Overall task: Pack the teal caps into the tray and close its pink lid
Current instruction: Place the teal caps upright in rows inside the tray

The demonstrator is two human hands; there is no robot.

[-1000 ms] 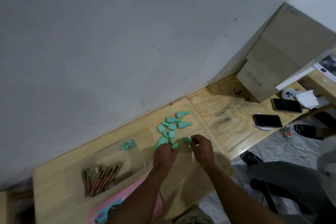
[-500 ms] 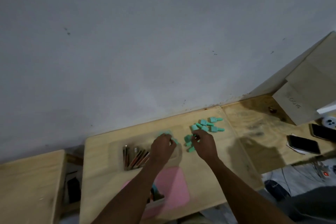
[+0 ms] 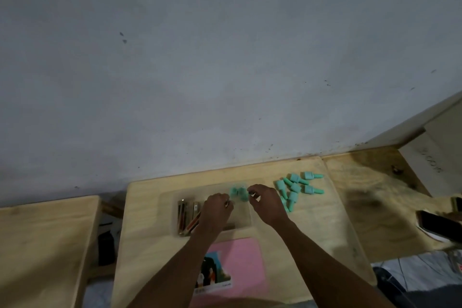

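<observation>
Fingers (image 3: 226,204) of the left hand (image 3: 216,211) are curled in tight, knuckles up, right over the middle of the clear tray (image 3: 243,220). Whether they are pinching anything, I cannot tell. Over at the tray's far right corner the right hand (image 3: 267,205) hovers, its thumb and fingers (image 3: 252,190) bent in close together. Their tips are too blurred to show a grip.

Just between the two hands, inside that far right corner of the tray, sits a small clump of teal caps (image 3: 238,192). Just right of the tray, out on the tabletop (image 3: 150,232), lies a scatter of loose caps (image 3: 295,187), all on their sides and some touching.

At the tray's left end a row of slim tubes (image 3: 186,216) lies side by side. On the near side of the tray the pink lid (image 3: 242,265) lies flat on the tabletop, off the tray, with the left forearm crossing above its left part. Well right of the tray, a dark phone (image 3: 437,226) rests at the frame's edge.
</observation>
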